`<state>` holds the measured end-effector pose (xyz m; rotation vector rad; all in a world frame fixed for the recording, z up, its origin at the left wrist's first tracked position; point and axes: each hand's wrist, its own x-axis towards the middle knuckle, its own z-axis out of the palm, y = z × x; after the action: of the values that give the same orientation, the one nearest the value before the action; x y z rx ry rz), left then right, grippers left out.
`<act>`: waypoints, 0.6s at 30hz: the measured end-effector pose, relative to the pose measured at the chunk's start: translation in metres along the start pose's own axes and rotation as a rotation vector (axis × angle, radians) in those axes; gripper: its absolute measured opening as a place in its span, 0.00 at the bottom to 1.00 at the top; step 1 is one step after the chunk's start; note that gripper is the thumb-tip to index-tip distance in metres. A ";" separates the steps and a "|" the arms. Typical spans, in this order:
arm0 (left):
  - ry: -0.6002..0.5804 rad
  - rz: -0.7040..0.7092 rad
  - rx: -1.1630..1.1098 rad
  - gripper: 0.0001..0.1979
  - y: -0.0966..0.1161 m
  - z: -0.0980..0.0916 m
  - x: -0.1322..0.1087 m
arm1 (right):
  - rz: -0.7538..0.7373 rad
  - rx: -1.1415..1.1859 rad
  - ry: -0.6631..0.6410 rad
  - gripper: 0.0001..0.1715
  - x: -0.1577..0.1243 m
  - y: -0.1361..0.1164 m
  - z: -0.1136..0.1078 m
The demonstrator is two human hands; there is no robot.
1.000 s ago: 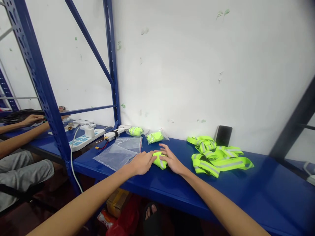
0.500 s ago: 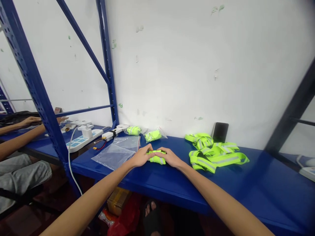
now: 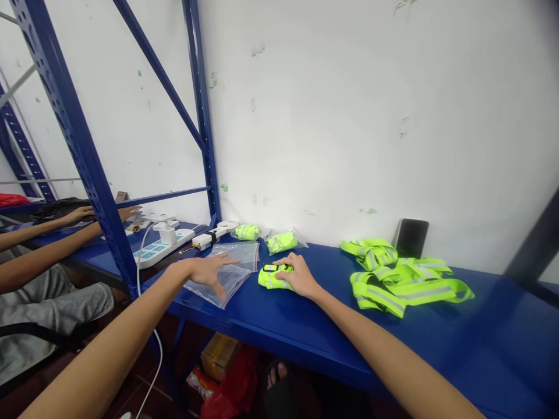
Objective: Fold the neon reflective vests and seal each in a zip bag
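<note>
Hands apart: left hand (image 3: 208, 274) spread flat on a clear zip bag (image 3: 222, 286); right hand (image 3: 300, 276), nearer, curled over the right end of a folded hi-vis reflective bundle (image 3: 271, 279), long axis running along the counter (image 3: 314, 326).

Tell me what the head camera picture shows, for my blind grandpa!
A person's left hand rests on a clear plastic bag on a blue metal shelf, and the right hand rests on a folded neon-yellow reflective bundle. A loose pile of matching reflective straps lies further right.

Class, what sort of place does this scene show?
Likely a small packing workshop: a heap of reflective safety vests on a blue steel shelf, a folded vest in a clear plastic bag, and a co-worker's hand nearby.
</note>
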<state>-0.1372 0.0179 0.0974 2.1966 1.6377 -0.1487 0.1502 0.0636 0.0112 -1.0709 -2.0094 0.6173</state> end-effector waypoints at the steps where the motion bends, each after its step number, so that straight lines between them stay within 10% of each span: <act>1: -0.028 0.005 -0.001 0.58 0.002 0.004 0.003 | -0.029 -0.001 -0.001 0.17 -0.003 -0.002 0.002; 18: 0.221 0.287 0.057 0.32 0.034 0.013 0.017 | -0.028 0.301 0.133 0.17 -0.018 -0.010 -0.009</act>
<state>-0.0979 0.0206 0.0885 2.5388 1.4164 0.1332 0.1588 0.0436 0.0163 -0.8770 -1.7475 0.7843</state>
